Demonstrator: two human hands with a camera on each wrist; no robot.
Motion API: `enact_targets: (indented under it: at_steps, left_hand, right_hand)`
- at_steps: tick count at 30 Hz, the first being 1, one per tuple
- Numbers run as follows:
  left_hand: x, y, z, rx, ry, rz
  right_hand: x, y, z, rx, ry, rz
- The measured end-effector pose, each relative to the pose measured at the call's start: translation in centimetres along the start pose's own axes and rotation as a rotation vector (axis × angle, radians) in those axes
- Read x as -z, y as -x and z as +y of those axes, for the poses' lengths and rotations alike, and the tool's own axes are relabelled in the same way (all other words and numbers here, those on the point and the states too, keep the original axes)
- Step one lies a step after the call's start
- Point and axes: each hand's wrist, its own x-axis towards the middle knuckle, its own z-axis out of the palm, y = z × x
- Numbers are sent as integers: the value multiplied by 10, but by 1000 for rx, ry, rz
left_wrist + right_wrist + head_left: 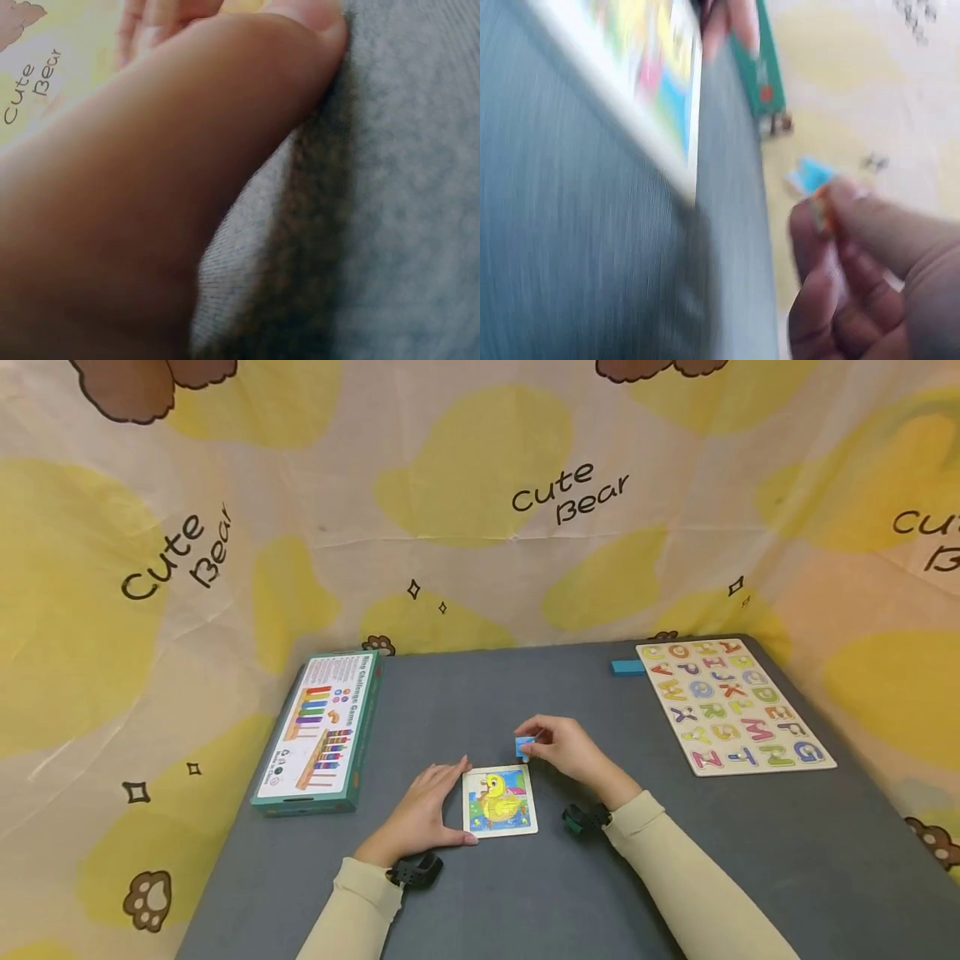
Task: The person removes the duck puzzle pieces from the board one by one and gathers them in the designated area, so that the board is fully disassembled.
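Note:
A small square duck puzzle (497,803) with a pale rim lies on the grey table. Along its left side rests my left hand (422,806), thumb at the lower left corner and fairly straight fingers near the upper left one. My right hand (561,745) pinches a small, mostly blue puzzle piece (523,746) just above the puzzle's upper right corner. In the right wrist view that piece (812,176) also shows some orange, between thumb and fingertips, apart from the puzzle's rim (693,135). The left wrist view is mostly filled by my left thumb (187,112).
A boxed ring game (318,731) lies at the left of the table (480,902). On the right is an alphabet board (735,706), with a blue block (627,668) at its upper left corner. A patterned cloth (465,485) hangs behind.

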Motion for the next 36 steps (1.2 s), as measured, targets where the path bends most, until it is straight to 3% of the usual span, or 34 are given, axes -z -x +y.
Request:
enact_targets:
  at_steps: [4, 9, 19, 24, 26, 29, 32, 36]
  left_hand:
    - [-1, 0, -1, 0, -7, 11]
    - [-2, 1, -2, -2, -12, 13]
    - [-2, 0, -3, -12, -7, 21]
    - [-3, 1, -4, -5, -11, 5]
    - [-3, 3, -4, 4, -4, -6]
    - [-1, 4, -4, 14, 2, -7]
    - [0, 3, -4, 9, -2, 6]
    - [0, 2, -4, -9, 6, 13]
  right_hand:
    - [20, 1, 21, -169, 62, 97]
    - [19, 1, 36, -223, 115, 94]
    - [13, 1, 39, -119, 311, 138]
    - [-2, 5, 13, 26, 436, 184]
    - [-13, 7, -4, 111, 425, 138]
    - [-31, 8, -26, 212, 367, -39]
    - [-46, 7, -35, 230, 345, -178]
    - [-56, 8, -28, 224, 385, -211]
